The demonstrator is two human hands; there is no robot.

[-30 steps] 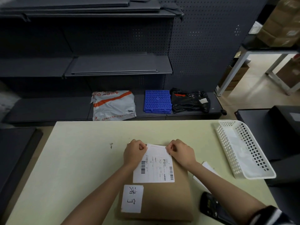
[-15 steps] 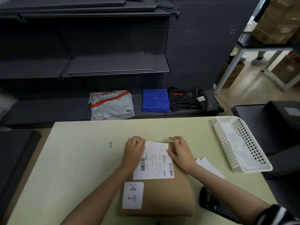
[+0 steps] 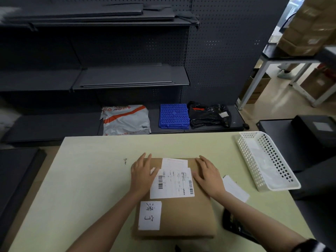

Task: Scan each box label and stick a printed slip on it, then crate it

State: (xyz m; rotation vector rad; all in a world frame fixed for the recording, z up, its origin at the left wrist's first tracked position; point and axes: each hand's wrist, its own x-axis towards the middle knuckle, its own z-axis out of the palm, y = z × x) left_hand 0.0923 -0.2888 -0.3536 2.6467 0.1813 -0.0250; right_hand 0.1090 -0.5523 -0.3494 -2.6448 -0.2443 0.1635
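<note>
Pressing flat with straight fingers, the left hand point(image 3: 142, 171) lay on the upper-left part of the brown box point(image 3: 181, 217), its thumb side touching the left edge of the printed slip point(image 3: 172, 183); nothing was grasped. Right hand point(image 3: 208, 174): likewise released, fingers extended, palm down on the box top just right of the slip. Slip: white, barcoded on both sides, lying between the two hands at frame centre, partly overlapping a smaller white label point(image 3: 174, 163) above it. Second white label point(image 3: 150, 215), handwritten, sat at the lower left of the box top. Box: resting on the pale green table point(image 3: 87, 179), lower centre of the frame. Loose white papers point(image 3: 236, 190): on the table just right of the box. Dark handheld device point(image 3: 234, 227): lower right, partly hidden by the right forearm. White perforated basket point(image 3: 266, 160): right edge of the table, well apart from the box. Dark shelving point(image 3: 127, 77): upper frame, its bottom shelf holding a white mailer bag point(image 3: 125, 120), a blue grid panel point(image 3: 173, 115) and a black bag point(image 3: 209, 115).
</note>
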